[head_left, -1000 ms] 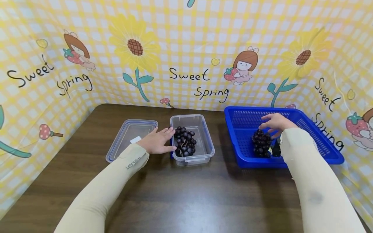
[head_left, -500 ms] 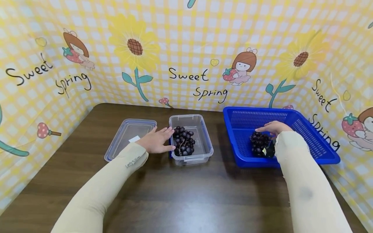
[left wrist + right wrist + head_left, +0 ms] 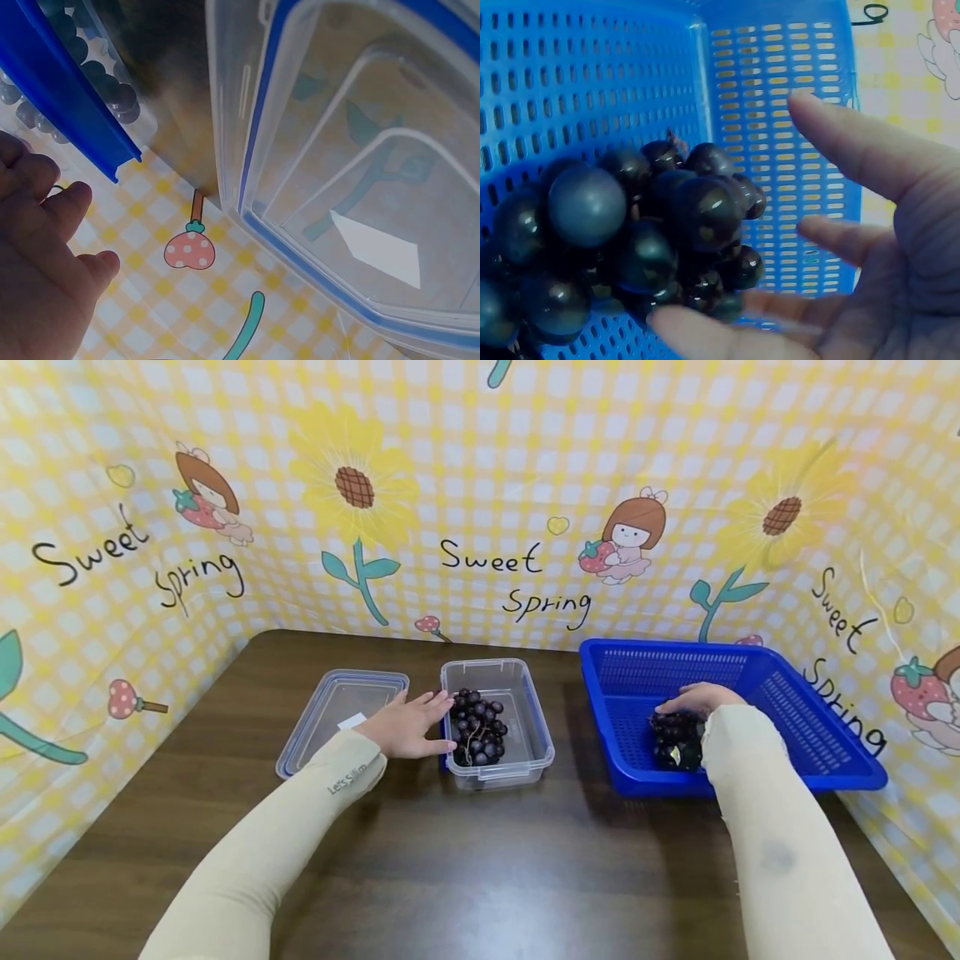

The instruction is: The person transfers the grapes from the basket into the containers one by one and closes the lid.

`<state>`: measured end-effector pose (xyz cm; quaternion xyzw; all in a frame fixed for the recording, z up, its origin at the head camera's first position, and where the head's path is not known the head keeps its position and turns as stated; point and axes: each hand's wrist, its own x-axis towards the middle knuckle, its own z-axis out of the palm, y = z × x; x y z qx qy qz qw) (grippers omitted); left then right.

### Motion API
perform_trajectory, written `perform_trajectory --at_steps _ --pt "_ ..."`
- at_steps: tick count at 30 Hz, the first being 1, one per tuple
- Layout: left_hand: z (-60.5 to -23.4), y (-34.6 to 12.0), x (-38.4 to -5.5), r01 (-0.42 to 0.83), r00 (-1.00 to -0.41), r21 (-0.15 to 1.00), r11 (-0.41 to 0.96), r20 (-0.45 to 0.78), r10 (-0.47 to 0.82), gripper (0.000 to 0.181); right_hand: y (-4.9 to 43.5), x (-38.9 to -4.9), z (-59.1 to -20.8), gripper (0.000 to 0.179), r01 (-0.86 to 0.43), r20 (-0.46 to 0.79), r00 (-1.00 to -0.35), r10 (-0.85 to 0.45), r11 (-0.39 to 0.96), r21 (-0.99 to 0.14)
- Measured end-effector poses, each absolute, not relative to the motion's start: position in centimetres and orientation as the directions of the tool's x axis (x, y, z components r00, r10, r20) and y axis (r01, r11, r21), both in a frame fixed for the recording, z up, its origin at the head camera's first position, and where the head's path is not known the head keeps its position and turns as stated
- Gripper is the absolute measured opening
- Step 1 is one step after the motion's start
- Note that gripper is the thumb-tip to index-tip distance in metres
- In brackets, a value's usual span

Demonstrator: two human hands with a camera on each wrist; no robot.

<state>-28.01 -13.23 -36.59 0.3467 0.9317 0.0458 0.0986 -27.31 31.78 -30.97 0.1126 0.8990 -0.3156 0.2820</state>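
My left hand (image 3: 411, 725), fingers straight and spread, rests at the left rim of a clear plastic container (image 3: 531, 727). A bunch of dark grapes (image 3: 480, 731) lies inside it, on the left side. In the left wrist view, the fingers are beside the container's blue latch flap (image 3: 64, 94). My right hand (image 3: 705, 697) reaches down into a blue basket (image 3: 618, 727), over another bunch of dark grapes (image 3: 645, 232). The right wrist view shows its thumb and fingers apart, with fingertips at the bunch's underside. A dark thing with a small pale-yellow label (image 3: 677, 753) lies there too.
Left of the container lies its clear lid (image 3: 341, 697) with a blue seal, a white label (image 3: 379, 247) on it. All stand on a dark wooden table (image 3: 465, 860). A yellow checked cloth (image 3: 487, 468) hangs behind and at both sides.
My right hand has come down and slightly left onto the grapes in the basket, and the bunch shifted a little. My left hand has stayed at the container.
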Motion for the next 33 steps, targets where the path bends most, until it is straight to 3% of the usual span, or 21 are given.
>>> perform_trajectory --at_steps 8,15,19,27,33 --pt "-36.7 -13.1 -28.1 0.638 -0.739 0.149 0.755 -0.156 0.655 0.079 32.1 -27.7 -31.6 0.087 0.343 -0.566 -0.822 0.061 0.847 -0.407" --pt "-37.0 -13.1 -28.1 0.635 -0.74 0.156 0.757 -0.161 0.653 0.08 32.3 -27.6 -32.2 0.105 0.532 -0.675 -0.708 0.207 0.786 -0.316" --pt "-37.0 -13.1 -28.1 0.641 -0.733 0.155 0.752 -0.167 0.659 0.08 32.7 -27.8 -32.9 0.109 0.535 -0.679 -0.7 0.218 0.791 -0.297" --pt "-36.8 -13.3 -28.2 0.638 -0.736 0.141 0.757 -0.177 0.653 0.081 32.8 -28.6 -33.4 0.101 0.293 -0.67 -0.742 -0.017 0.891 -0.347" --pt "-36.7 -13.5 -28.2 0.638 -0.735 0.149 0.755 -0.173 0.655 0.081 31.8 -28.9 -34.0 0.105 0.359 -0.701 -0.714 0.003 0.861 -0.361"
